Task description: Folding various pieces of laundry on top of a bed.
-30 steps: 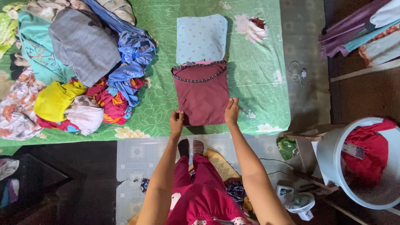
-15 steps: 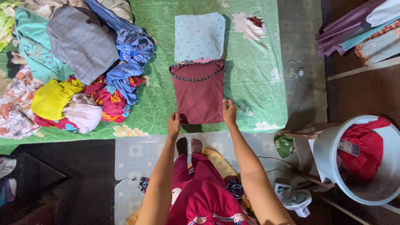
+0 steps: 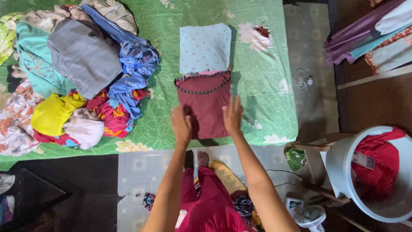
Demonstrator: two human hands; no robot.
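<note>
Both hands hover flat and released over the near end of the folded maroon garment (image 3: 205,107), left hand (image 3: 182,124), right hand (image 3: 233,115); its length runs away from her.

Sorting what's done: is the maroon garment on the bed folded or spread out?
Folded. The maroon garment lies as a compact rectangle with straight edges and its trimmed neckline on top, on the green bedsheet.
</note>
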